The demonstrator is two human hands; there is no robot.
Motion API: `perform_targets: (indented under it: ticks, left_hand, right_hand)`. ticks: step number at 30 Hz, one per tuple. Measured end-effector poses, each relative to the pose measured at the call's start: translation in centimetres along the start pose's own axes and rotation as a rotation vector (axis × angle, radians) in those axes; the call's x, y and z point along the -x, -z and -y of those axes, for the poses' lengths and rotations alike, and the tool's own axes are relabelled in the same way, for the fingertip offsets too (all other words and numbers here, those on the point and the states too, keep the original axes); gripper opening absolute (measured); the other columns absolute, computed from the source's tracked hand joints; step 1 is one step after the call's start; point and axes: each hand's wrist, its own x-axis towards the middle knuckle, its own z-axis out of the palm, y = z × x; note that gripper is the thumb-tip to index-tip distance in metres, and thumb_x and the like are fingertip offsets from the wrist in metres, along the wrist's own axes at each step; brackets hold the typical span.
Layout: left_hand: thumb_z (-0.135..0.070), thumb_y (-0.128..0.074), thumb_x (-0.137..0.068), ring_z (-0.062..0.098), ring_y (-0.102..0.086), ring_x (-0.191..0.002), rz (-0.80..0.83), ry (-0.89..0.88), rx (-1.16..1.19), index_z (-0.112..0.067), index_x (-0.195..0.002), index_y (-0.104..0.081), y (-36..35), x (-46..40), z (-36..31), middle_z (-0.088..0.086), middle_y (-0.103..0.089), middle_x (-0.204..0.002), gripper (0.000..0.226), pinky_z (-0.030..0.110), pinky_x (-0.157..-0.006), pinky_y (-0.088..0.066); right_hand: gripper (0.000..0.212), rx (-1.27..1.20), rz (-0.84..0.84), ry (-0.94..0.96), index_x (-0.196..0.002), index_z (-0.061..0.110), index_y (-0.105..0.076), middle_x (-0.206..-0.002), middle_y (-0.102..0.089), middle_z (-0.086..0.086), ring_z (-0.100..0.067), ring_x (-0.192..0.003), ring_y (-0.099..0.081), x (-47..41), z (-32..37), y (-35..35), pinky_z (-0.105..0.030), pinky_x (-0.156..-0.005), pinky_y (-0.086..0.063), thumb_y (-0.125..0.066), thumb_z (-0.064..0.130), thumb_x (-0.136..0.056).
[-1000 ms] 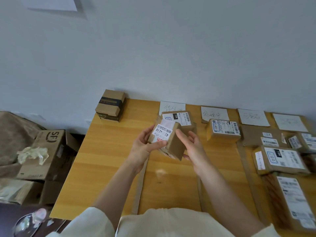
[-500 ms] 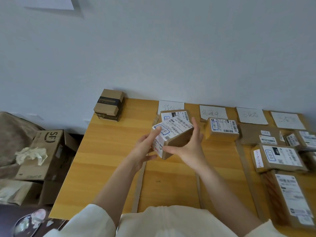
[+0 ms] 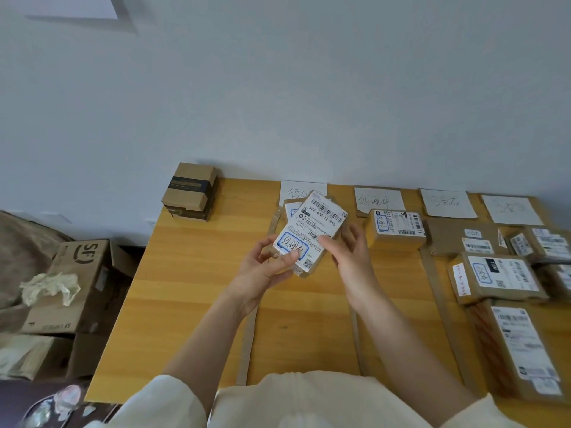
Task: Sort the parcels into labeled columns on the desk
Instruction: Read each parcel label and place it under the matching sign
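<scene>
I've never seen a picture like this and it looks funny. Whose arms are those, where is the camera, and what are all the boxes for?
The camera sits on a person's head, looking down, so you see their own arms. The left hand and right hand together hold a small parcel with a white shipping label facing up. Below is a wooden desk. Along its far edge lie handwritten paper signs, one heading each column. Other parcels already lie under them, like one box in the second column and several more to the right. A box with a dark band sits at the desk's left corner, and bigger cartons stand beside the desk.
</scene>
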Motion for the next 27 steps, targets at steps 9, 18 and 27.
perform_targets:
  ticks: [9, 18, 27]
  left_hand:
    - [-0.009, -0.089, -0.062, 0.026, -0.065, -0.113, 0.098, -0.009, 0.021, -0.015, -0.131, -0.05, -0.3, -0.5, 0.4, 0.015, -0.06, -0.13, 0.079, 0.044, -0.097, -0.052]
    - [-0.021, -0.088, -0.061, 0.014, -0.066, -0.107, 0.104, 0.073, -0.154, -0.023, -0.126, -0.053, -1.0, -0.5, 1.0, 0.006, -0.067, -0.118, 0.074, 0.043, -0.099, -0.051]
    - [-0.024, -0.085, -0.059, 0.013, -0.066, -0.107, 0.11, 0.12, -0.211, -0.025, -0.123, -0.053, -2.5, -0.9, 1.6, 0.004, -0.07, -0.115, 0.072, 0.04, -0.097, -0.052]
  right_hand:
    - [0.037, -0.075, 0.126, -0.117, -0.129, 0.034, -0.055, -0.114, -0.074, 0.003, -0.015, -0.1, -0.072, 0.4, -0.3, 0.7, -0.039, -0.089, -0.057, -0.059, 0.041, -0.093]
    - [0.041, -0.04, 0.103, -0.12, -0.13, 0.038, -0.054, -0.116, -0.072, 0.006, -0.015, -0.104, -0.07, 0.7, -0.9, 1.9, -0.038, -0.089, -0.056, -0.06, 0.048, -0.091]
    - [0.046, -0.056, 0.036, -0.179, -0.133, 0.034, -0.053, -0.115, -0.073, 0.005, -0.017, -0.106, -0.069, 1.2, -1.3, 3.7, -0.035, -0.084, -0.056, -0.061, 0.05, -0.09]
